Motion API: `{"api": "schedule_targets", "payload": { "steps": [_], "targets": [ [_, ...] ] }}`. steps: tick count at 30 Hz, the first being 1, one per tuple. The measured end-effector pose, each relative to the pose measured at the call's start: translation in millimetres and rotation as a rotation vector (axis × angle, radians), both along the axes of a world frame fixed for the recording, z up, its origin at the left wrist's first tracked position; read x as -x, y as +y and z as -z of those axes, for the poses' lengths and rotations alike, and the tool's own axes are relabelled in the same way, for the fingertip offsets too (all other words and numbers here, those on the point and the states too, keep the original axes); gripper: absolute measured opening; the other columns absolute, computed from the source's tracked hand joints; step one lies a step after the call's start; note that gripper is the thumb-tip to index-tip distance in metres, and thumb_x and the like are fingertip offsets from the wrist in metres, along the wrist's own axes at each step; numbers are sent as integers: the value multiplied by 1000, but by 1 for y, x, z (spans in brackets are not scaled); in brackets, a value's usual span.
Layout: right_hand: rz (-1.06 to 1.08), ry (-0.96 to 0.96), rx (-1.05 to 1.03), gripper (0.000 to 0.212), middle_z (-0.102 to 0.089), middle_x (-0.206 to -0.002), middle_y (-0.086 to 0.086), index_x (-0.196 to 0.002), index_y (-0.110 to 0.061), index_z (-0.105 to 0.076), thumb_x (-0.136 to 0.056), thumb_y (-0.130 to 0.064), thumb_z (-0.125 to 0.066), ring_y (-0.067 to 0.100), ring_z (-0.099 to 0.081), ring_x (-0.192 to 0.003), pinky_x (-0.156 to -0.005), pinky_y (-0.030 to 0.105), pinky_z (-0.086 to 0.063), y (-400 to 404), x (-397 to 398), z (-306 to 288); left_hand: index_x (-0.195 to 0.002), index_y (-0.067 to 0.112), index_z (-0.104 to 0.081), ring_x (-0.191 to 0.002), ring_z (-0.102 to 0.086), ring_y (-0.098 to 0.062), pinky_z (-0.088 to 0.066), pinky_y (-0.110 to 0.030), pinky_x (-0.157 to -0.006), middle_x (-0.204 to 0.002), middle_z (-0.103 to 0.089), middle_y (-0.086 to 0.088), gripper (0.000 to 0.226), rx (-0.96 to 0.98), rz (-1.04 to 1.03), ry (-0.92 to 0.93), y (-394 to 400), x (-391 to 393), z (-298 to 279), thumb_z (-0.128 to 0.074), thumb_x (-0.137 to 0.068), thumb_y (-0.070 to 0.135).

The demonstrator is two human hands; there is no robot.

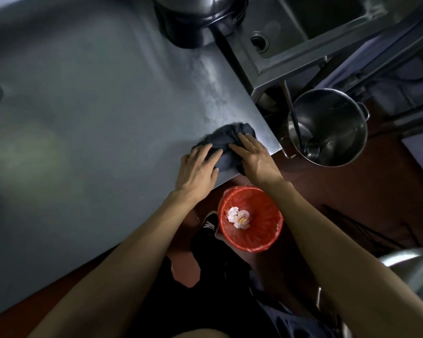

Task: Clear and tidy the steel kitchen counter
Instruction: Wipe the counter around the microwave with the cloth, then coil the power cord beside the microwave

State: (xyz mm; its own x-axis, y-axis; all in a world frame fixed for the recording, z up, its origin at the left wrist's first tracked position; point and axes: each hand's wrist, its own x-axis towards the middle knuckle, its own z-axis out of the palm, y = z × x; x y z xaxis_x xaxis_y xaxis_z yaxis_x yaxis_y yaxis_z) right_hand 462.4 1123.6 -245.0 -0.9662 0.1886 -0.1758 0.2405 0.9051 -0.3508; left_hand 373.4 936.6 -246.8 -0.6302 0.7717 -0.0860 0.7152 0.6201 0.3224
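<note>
Left hand (197, 170) fingers lie fairly straight, tips pressed onto the dark cloth (226, 145). Right hand (253, 158) fingers also extended, flat over the cloth's right side; neither hand visibly pinches it. Looks like both palms bear down to drag the bunched cloth, probably wiping toward the edge.

Cloth sits at the corner of the steel counter (95, 118), right of frame centre, just beside the counter's edge. It's a crumpled wad, long axis roughly lower-left to upper-right, far end pointing at the counter's right edge.

Red bin (250, 240) stands on the floor right below that corner, white scraps inside, likely placed to catch debris. Steel pot (327, 128) at right, black cooker (195, 23) top centre, sink (291, 28) upper right.
</note>
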Motion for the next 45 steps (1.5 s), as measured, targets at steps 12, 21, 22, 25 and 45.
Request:
{"api": "schedule_targets", "payload": {
  "steps": [12, 21, 22, 25, 45],
  "targets": [
    [86, -29, -60, 55, -33, -157, 16, -143, -16, -50, -88, -20, -54, 38, -23, -148, -119, 59, -17, -41, 21, -12, -144, 17, -47, -129, -48, -29, -46, -50, -97, -144, -50, -6, 53, 44, -55, -14, -38, 12, -9, -55, -95, 36],
    [-63, 13, 6, 45, -44, -151, 15, -139, -14, -53, -95, -22, -54, 34, -36, -142, -115, 51, -31, -138, 68, -32, -142, 15, -48, -127, -51, -28, -43, -48, -100, -136, -59, -5, 48, 46, -209, -35, -138, 46, -38, -52, -98, 35],
    [-89, 1, 9, 46, -42, -152, 14, -141, -15, -52, -96, -22, -54, 33, -34, -143, -116, 50, -31, -153, 74, -34, -142, 16, -49, -127, -52, -28, -43, -48, -100, -136, -59, -5, 48, 46, -228, -41, -154, 50, -41, -52, -99, 36],
    [-155, -20, 30, 46, -41, -154, 11, -143, -18, -51, -97, -24, -53, 29, -33, -145, -116, 46, -30, -199, 91, -38, -145, 17, -45, -128, -50, -28, -42, -47, -103, -138, -57, -4, 48, 68, -291, -74, -208, 58, -46, -47, -101, 37],
    [-406, -28, 52, 38, -45, -151, 5, -136, -20, -58, -100, -27, -52, 24, -34, -142, -113, 45, -33, -441, 195, -72, -150, 18, -38, -135, -40, -30, -32, -44, -108, -151, -44, -7, 50, 75, -648, -191, -474, 95, -70, -35, -105, 37]
  ]
}}
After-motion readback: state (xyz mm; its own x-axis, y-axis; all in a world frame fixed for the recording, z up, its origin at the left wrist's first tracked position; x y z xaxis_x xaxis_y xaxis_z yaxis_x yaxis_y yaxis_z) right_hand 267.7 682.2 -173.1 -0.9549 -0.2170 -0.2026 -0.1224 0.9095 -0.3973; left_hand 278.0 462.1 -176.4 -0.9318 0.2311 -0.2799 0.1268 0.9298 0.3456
